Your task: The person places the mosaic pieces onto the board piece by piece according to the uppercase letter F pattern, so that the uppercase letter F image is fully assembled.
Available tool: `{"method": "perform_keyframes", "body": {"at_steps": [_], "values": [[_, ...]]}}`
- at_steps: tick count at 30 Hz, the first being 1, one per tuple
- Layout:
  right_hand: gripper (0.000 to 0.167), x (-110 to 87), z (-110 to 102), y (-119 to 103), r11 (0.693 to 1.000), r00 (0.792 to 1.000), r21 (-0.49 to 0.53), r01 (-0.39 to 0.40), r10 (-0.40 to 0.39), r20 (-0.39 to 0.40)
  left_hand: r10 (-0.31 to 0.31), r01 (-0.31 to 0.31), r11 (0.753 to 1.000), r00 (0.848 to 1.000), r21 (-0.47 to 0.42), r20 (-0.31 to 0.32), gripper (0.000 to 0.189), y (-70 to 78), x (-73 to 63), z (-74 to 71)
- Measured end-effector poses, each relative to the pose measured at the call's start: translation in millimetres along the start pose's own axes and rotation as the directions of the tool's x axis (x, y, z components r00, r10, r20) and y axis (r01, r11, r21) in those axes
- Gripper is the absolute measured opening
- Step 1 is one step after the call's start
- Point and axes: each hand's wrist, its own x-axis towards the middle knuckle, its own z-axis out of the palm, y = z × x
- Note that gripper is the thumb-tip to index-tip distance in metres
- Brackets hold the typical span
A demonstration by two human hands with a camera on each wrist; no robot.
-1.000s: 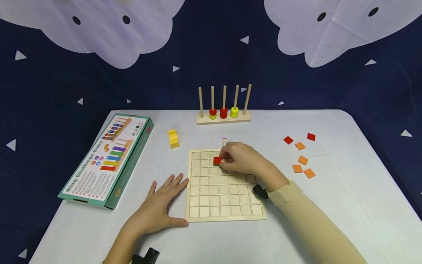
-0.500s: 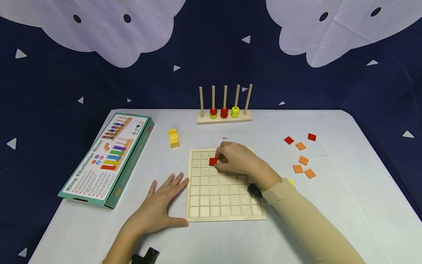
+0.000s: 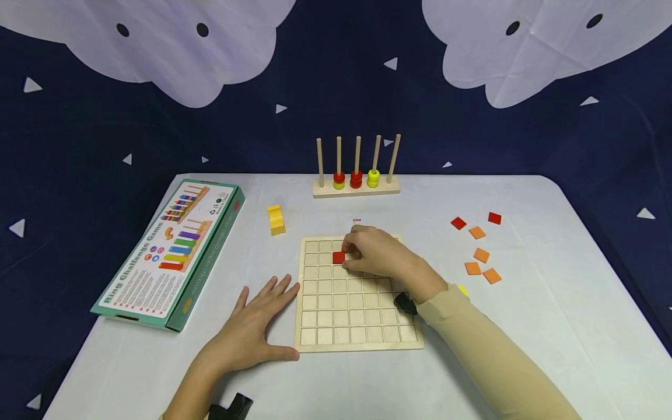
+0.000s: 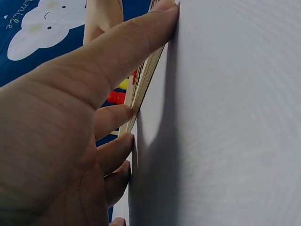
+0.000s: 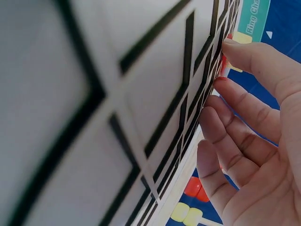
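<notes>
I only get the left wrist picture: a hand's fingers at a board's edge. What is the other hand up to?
Observer: The right hand pinches a red tile near the far side of the board.
Visitor: Oh! Are there more tiles about?
Observer: Yes, four orange tiles lie on the table, right of the board.
Visitor: And what's over on the left?
Observer: A box with toys pictured on its top.

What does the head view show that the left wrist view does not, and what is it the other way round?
Only the head view shows the green game box and the orange tiles. Only the left wrist view shows the cloud's smiling mouth. Both show the left hand at the edge of the wooden board, plus red rings.
</notes>
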Motion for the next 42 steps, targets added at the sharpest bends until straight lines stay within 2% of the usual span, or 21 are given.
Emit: {"method": "perform_keyframes", "body": {"at_steps": [11,16,21,26,33,42], "values": [[0.025,0.5,1,3,1.000,1.000,0.010,0.018,-0.018,-0.001,-0.003,0.003,1.000,1.000,-0.010,0.003,0.119,0.5,-0.6,0.0],[0.027,-9.1,-11,12,0.989,0.999,0.144,0.042,-0.041,-0.013,-0.002,0.002,1.000,1.000,-0.019,0.003,0.119,0.9,-0.8,0.9],[0.031,-26.5,-31,37,0.966,0.997,0.253,0.044,-0.025,-0.079,0.006,-0.007,1.000,1.000,-0.016,-0.005,0.120,0.3,-1.3,2.1],[0.035,-47.3,-51,70,0.962,0.989,0.267,-0.053,0.088,-0.117,-0.005,0.005,1.000,1.000,-0.019,0.002,0.121,-0.4,-1.5,2.7],[0.035,-76.0,-77,114,0.950,0.962,0.246,-0.195,0.233,-0.138,-0.007,0.007,1.000,1.000,-0.019,0.001,0.121,-0.6,-1.1,3.4],[0.041,-101.9,-97,161,0.907,0.918,0.206,-0.368,0.389,-0.072,0.002,-0.002,1.000,1.000,-0.017,0.001,0.121,-0.2,-0.4,2.8]]}}
